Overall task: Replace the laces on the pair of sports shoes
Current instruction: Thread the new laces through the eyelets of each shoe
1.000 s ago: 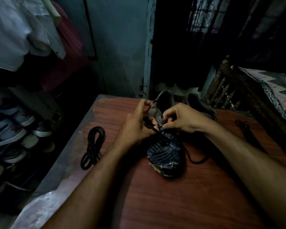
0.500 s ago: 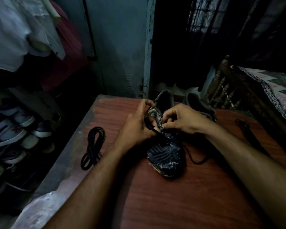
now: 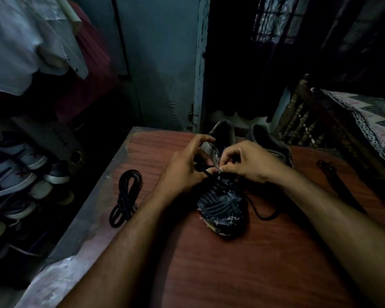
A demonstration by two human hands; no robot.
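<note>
left hand (image 3: pixel 182 172): fingers curled, pinching the black lace (image 3: pixel 206 172) at the tongue
right hand (image 3: pixel 247 162): pinching there too (pretty dim)
shoe (image 3: pixel 222 210): bench (image 3: pixel 242 263) center, toe at 6 o'clock
spare lace (image 3: pixel 125 196): coiled at 9 o'clock

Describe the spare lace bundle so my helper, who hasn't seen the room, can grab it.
On the reddish wooden table, look near its left edge, left of the left hand. The black coiled lace lies there alone, apart from the shoe; the other lace is threaded in that shoe.
</note>
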